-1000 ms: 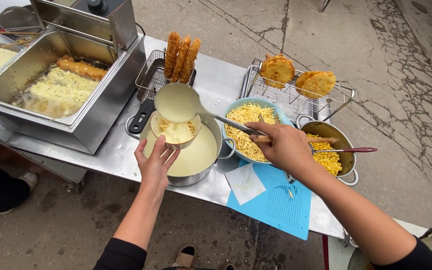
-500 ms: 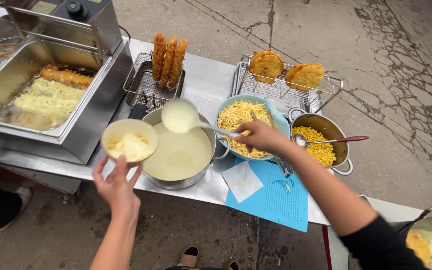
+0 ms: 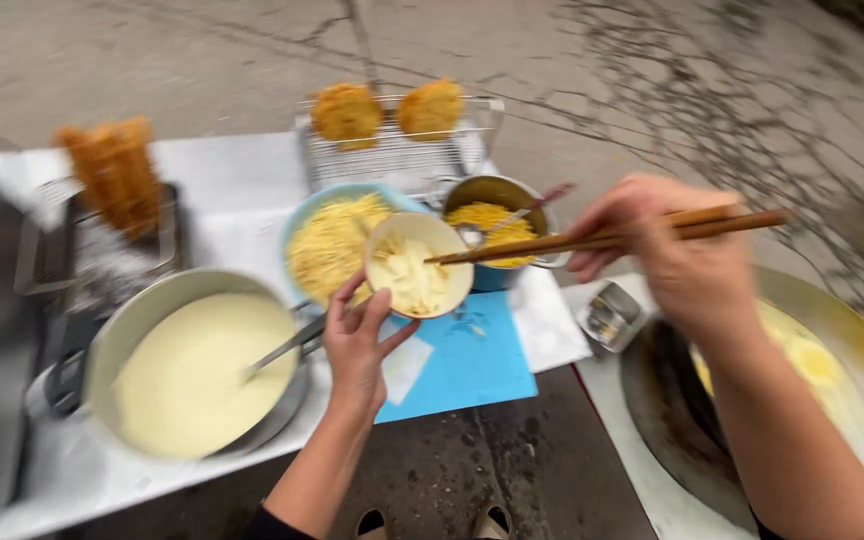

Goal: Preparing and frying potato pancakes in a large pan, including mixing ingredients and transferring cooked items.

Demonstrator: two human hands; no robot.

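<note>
My left hand (image 3: 357, 345) is gripping the small cream bowl of batter (image 3: 418, 264); right-hand fingers (image 3: 652, 235) are pinching the wooden chopsticks (image 3: 602, 237), tips kept low inside for steady stirring

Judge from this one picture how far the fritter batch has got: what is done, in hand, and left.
Done: two fried fritters rest on the wire rack. In hand: the left hand holds a small bowl of batter-coated shreds, and the right hand points chopsticks into it. Left: the bowl's mix is unfried, the large pan waits alongside, and the batter pot looks full.
</note>
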